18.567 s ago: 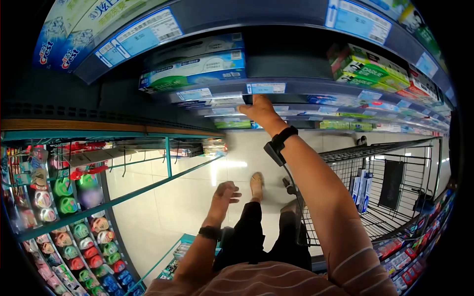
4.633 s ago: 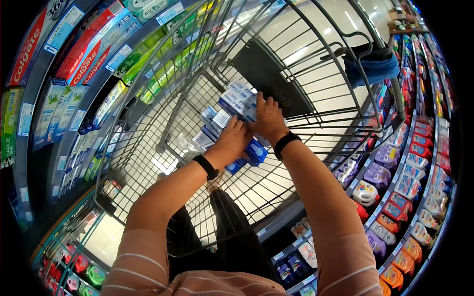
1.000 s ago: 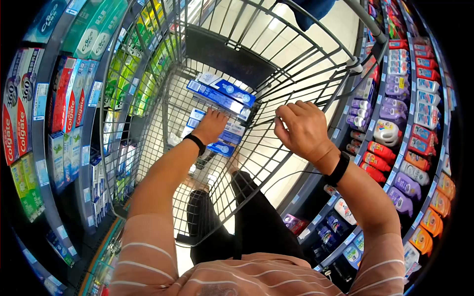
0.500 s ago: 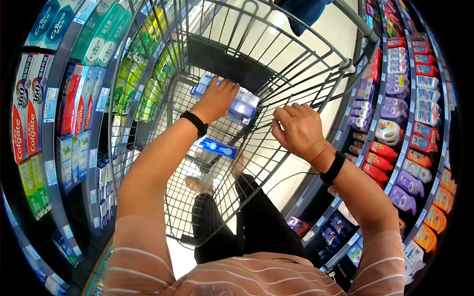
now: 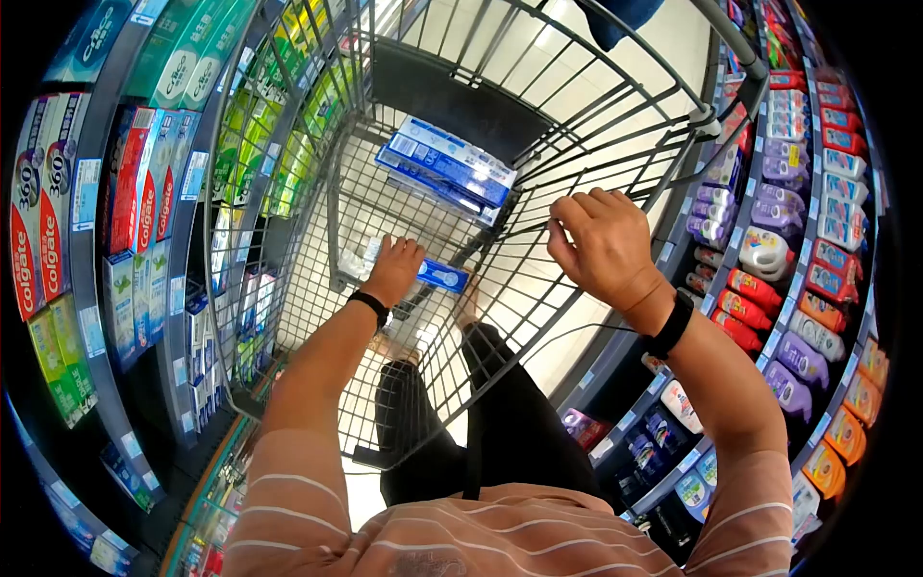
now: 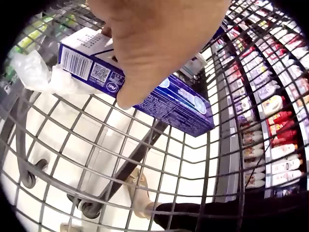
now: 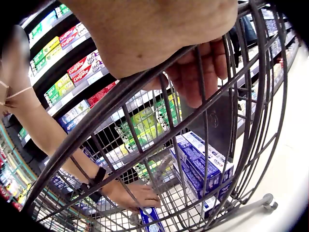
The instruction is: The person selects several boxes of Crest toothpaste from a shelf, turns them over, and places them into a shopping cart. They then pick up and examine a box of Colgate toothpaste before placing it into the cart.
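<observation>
In the head view my left hand (image 5: 392, 272) is low in the shopping cart (image 5: 332, 197), over a blue-and-white toothpaste box (image 5: 444, 276). In the left wrist view its thumb presses the long side of this toothpaste box (image 6: 166, 108), and the other fingers are mostly hidden behind. A stack of similar toothpaste boxes (image 5: 447, 163) lies against the dark panel of the cart. My right hand (image 5: 606, 240) hangs loosely curled at the cart's side rim, holding nothing. From the right wrist its fingers (image 7: 197, 79) show behind the wire bars.
Crumpled clear plastic (image 6: 34, 70) lies beside the gripped box. Shelves of toothpaste (image 5: 144, 183) run along the left, and shelves of bottles (image 5: 769, 250) along the right. A blue cloth item (image 5: 620, 19) hangs near the cart handle.
Half a second ago my left hand was on the stack by the dark panel; it has come back to the nearer box. One box has joined the stack. The right hand stays by the rim.
</observation>
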{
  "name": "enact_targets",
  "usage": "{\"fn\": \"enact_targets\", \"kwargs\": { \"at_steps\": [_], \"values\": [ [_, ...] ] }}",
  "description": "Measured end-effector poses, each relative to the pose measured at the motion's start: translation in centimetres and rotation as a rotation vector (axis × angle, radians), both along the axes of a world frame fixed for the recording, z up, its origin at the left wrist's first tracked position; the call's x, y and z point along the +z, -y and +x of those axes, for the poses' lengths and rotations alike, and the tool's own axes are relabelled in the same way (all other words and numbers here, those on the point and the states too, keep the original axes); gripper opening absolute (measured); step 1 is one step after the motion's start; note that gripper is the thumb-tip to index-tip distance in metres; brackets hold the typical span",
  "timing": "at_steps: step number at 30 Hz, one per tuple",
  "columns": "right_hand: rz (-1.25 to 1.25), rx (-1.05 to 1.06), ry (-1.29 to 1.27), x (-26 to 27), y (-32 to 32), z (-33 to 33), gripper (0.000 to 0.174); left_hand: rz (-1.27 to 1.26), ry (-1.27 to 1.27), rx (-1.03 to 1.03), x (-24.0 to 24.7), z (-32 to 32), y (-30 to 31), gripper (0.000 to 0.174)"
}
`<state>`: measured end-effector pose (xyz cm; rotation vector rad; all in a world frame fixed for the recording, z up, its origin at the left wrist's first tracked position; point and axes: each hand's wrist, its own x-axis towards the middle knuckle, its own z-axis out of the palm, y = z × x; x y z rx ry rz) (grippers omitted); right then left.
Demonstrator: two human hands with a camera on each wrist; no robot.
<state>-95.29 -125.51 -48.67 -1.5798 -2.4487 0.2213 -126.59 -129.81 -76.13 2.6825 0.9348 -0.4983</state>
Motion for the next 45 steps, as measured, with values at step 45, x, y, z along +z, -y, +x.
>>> {"fn": "enact_targets", "kwargs": {
  "at_steps": [45],
  "values": [
    [-0.724, 0.035, -0.67, 6.8, 7.1, -22.3, 0.029, -0.076, 1.631, 1.975, 25.0, -41.4, 10.7, 0.076]
  ]
}}
